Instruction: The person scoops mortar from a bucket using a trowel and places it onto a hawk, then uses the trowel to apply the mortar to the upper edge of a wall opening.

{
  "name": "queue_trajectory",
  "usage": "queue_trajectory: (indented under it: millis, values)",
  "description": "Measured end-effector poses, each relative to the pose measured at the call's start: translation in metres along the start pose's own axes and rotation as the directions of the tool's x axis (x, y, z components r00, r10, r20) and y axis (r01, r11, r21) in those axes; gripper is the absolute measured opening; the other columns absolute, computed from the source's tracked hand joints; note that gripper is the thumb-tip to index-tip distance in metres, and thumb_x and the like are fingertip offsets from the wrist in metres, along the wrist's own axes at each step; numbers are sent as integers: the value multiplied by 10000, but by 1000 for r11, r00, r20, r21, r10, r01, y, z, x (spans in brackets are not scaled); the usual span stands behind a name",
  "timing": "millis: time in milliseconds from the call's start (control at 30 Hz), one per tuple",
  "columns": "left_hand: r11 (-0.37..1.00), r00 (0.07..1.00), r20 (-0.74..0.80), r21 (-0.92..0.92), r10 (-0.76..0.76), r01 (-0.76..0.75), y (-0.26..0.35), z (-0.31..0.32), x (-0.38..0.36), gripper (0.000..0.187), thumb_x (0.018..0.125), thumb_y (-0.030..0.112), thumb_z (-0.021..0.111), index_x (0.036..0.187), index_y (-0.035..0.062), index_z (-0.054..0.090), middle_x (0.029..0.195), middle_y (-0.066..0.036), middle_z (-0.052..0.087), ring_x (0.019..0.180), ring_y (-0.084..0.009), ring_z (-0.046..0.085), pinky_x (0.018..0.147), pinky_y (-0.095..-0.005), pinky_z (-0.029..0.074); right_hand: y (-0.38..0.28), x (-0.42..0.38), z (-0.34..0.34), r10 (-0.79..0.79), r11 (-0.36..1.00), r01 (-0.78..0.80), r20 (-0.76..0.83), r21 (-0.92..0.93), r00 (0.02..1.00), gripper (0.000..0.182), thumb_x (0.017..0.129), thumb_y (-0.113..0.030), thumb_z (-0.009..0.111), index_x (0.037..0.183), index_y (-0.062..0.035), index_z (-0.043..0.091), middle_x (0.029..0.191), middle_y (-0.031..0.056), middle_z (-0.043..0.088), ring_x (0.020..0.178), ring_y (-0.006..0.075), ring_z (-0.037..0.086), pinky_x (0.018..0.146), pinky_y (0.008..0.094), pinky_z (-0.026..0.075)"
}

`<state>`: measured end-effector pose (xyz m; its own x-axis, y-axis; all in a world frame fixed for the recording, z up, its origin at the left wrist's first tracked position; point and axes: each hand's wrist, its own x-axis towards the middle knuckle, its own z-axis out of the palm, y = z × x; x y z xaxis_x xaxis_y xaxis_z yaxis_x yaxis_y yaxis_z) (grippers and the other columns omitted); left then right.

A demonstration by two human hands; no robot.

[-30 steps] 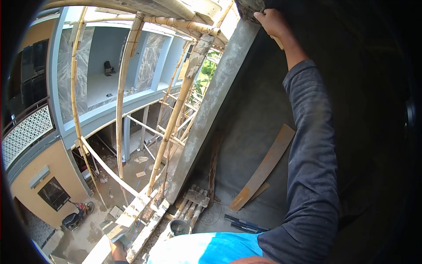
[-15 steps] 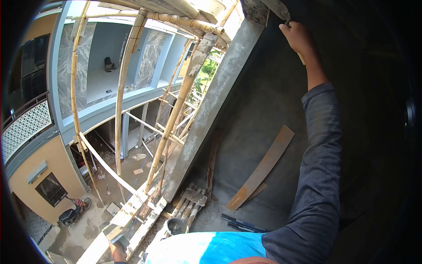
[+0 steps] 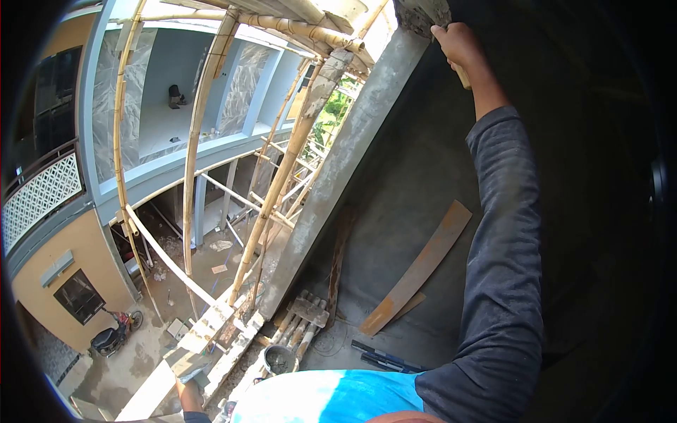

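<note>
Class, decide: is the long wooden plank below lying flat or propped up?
Propped up: the wooden plank slants, its lower end on the floor, its upper end against the grey wall.

Concrete column edge hard left of the raised right hand, bamboo scaffold poles beyond, open wall face below

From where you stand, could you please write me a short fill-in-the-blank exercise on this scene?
1. The right hand grips a tool with a ____ handle at the top of the wall.
2. The scaffold poles are made of ____.
3. A bucket stands on the ____ below.
4. The right sleeve is dark ____.

Missing words: wooden; bamboo; floor; grey
</note>
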<state>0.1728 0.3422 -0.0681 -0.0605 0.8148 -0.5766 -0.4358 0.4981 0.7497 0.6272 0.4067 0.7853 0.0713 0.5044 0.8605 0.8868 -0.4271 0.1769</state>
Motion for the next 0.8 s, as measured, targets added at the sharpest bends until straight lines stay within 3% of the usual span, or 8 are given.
queue_trajectory:
  millis: [133, 200, 433, 500, 533, 600, 700, 800]
  values:
    - [994, 999, 30, 104, -41, 37, 5, -15, -5, 260, 979, 373, 394, 904, 151, 507, 546, -23, 466, 336, -123, 390, 302, -247, 254, -5, -2, 0, 48, 999, -48, 33, 9, 998, 461, 930, -376, 561, 752, 49, 532, 546, 115, 528, 423, 217, 540, 414, 374, 444]
    - [994, 997, -9, 81, -78, 78, 10, -18, -6, 281, 978, 393, 395, 891, 148, 501, 540, -19, 450, 337, -121, 385, 301, -248, 251, 5, 3, 6, -21, 999, 20, -23, -46, 1000, 536, 891, -448, 541, 889, 72, 669, 827, 256, 675, 821, 395, 671, 791, 448, 519]
    - [998, 1000, -6, 66, -23, 23, 15, -16, -1, 264, 973, 365, 383, 865, 150, 490, 539, -18, 448, 335, -119, 368, 300, -252, 243, 2, 0, -2, 82, 997, -82, 62, 2, 995, 530, 882, -449, 549, 879, 67, 671, 873, 273, 669, 865, 398, 663, 806, 449, 512]
    - [995, 996, -26, 63, -81, 82, 14, -11, 4, 253, 972, 351, 394, 864, 146, 495, 542, -18, 452, 338, -118, 378, 302, -245, 244, 0, 0, -4, 103, 993, -107, 95, 39, 990, 456, 902, -405, 578, 781, 35, 575, 638, 167, 609, 527, 274, 618, 497, 398, 492]
    - [995, 996, -24, 63, -81, 83, 15, -9, 4, 253, 972, 351, 394, 864, 146, 495, 542, -18, 452, 338, -118, 378, 302, -245, 244, 0, -3, -6, 103, 994, -107, 95, 38, 990, 456, 902, -405, 578, 781, 35, 575, 638, 167, 609, 527, 274, 618, 497, 398, 492]
    - [994, 997, -20, 85, -68, 69, 18, -6, 1, 251, 971, 346, 396, 864, 144, 498, 542, -19, 455, 339, -119, 385, 301, -244, 246, 2, -12, -9, -257, 934, 210, -135, -288, 957, 444, 869, -436, 590, 915, 3, 640, 835, 216, 674, 778, 374, 661, 694, 448, 522]
    - [992, 999, -10, 115, -53, 54, 17, 0, -3, 247, 971, 339, 399, 864, 141, 501, 542, -20, 458, 341, -121, 394, 301, -242, 250, 1, -16, -9, -182, 949, 135, -145, -283, 973, 440, 845, -462, 594, 1012, -61, 666, 1005, 206, 667, 977, 419, 606, 834, 476, 485]
    - [988, 996, 60, 148, -60, 51, 6, -13, 11, 236, 967, 335, 403, 870, 144, 504, 531, -24, 461, 337, -130, 401, 293, -268, 271, -8, -16, -13, -125, 951, 83, -126, -299, 984, 448, 856, -461, 582, 1005, -46, 664, 1003, 211, 667, 962, 411, 617, 823, 481, 489]
